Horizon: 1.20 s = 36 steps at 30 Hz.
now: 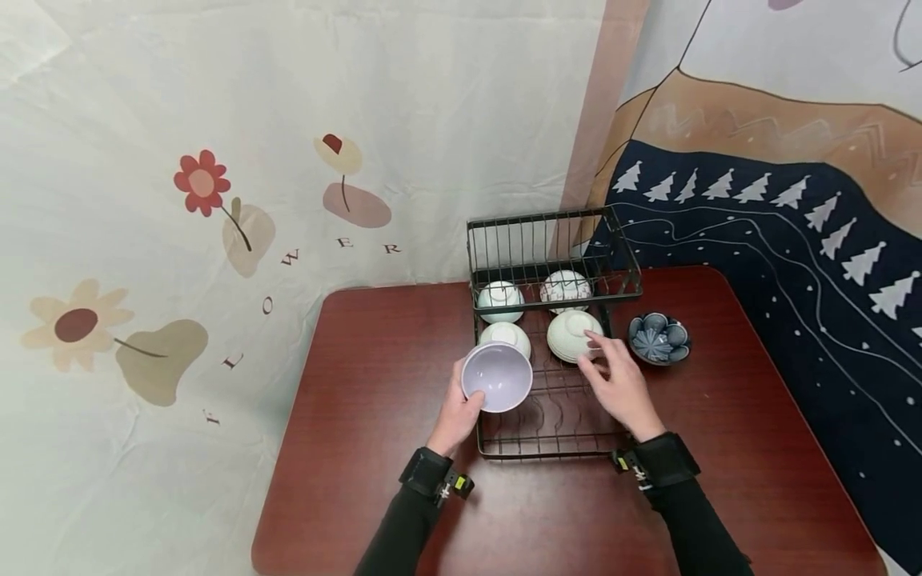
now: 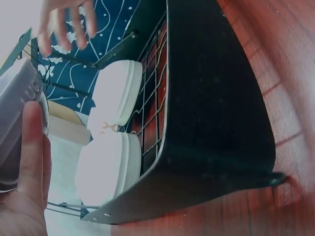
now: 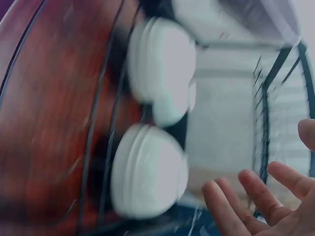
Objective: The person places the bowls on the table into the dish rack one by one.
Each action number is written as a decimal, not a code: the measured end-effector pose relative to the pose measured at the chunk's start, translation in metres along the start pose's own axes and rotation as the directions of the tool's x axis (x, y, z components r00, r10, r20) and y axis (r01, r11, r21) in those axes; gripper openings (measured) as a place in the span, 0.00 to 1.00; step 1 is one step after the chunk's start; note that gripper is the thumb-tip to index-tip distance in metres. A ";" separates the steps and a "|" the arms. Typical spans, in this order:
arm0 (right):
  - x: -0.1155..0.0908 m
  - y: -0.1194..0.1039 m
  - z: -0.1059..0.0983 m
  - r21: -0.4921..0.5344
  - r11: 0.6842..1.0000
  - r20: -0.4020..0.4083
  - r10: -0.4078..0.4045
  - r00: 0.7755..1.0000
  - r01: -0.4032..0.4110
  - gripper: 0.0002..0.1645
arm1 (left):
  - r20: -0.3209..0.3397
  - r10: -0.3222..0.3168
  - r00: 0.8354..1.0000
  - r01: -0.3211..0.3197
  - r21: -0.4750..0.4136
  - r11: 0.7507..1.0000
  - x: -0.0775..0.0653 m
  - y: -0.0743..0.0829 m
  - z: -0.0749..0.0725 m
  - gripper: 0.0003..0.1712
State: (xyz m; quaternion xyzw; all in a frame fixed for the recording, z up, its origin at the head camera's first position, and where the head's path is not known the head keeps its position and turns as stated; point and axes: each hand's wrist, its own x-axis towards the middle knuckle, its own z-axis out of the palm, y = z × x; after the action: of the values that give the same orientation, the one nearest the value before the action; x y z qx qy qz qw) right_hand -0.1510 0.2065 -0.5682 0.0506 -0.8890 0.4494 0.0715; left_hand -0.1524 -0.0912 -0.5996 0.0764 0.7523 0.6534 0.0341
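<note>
My left hand (image 1: 454, 420) grips a lavender bowl (image 1: 497, 378) by its side, thumb over the rim. The bowl is tilted with its inside showing, above the black wire dish rack (image 1: 551, 457). My right hand (image 1: 623, 388) is beside a stack of upturned pale green bowls (image 1: 569, 342); its fingers are spread and hold nothing. In the right wrist view these fingers (image 3: 256, 196) look apart from the nearest upturned bowls (image 3: 147, 172). Partly behind the lavender bowl is an upturned white bowl (image 1: 507, 333). Two more upturned bowls, one pale (image 1: 500, 299) and one patterned (image 1: 566, 288), sit further back.
A raised wire basket (image 1: 555, 307) spans the back of the rack, over the rear bowls. Right of the rack, a dark blue flower-shaped bowl (image 1: 659, 340) stands on the reddish-brown table (image 1: 367, 384). Printed cloth (image 1: 403, 104) hangs behind the table.
</note>
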 end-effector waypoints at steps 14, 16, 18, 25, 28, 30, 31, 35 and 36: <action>-0.030 0.078 -0.060 -0.229 0.940 0.077 0.277 0.958 -0.253 0.46 | -0.049 0.082 0.995 -0.075 0.126 0.989 0.003 0.006 -0.007 0.41; -0.035 0.088 -0.061 -0.271 0.926 0.093 0.297 0.950 -0.262 0.47 | -0.048 0.104 0.993 -0.095 0.152 0.984 0.004 0.006 -0.008 0.42; -0.041 0.096 -0.060 -0.309 0.915 0.085 0.297 0.951 -0.258 0.48 | -0.043 0.121 0.992 -0.112 0.171 0.979 0.004 0.006 -0.008 0.42; -0.051 0.109 -0.052 -0.367 0.897 0.027 0.275 0.961 -0.246 0.48 | -0.034 0.160 0.987 -0.146 0.258 0.955 0.005 0.006 -0.010 0.43; -0.053 0.112 -0.050 -0.373 0.894 0.039 0.282 0.959 -0.248 0.49 | -0.028 0.172 0.985 -0.157 0.285 0.946 0.004 0.006 -0.010 0.43; -0.053 0.114 -0.049 -0.381 0.891 0.054 0.289 0.956 -0.248 0.50 | -0.026 0.182 0.983 -0.166 0.302 0.939 0.004 0.006 -0.011 0.44; -0.054 0.115 -0.048 -0.386 0.888 0.059 0.293 0.954 -0.249 0.50 | -0.025 0.190 0.982 -0.173 0.313 0.934 0.005 0.006 -0.011 0.44; -0.054 0.119 -0.049 -0.415 0.869 0.102 0.340 0.935 -0.271 0.54 | -0.009 0.251 0.968 -0.226 0.399 0.889 0.006 0.006 -0.012 0.44; -0.055 0.120 -0.049 -0.418 0.865 0.114 0.354 0.928 -0.279 0.55 | -0.003 0.270 0.963 -0.242 0.432 0.869 0.006 0.006 -0.012 0.44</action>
State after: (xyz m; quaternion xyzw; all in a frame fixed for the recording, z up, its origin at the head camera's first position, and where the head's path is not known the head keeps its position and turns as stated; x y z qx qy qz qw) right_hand -0.1116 0.3184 -0.6436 -0.0700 -0.9599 0.2601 -0.0784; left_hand -0.1600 -0.1015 -0.5913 0.1604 0.8609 0.4735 -0.0943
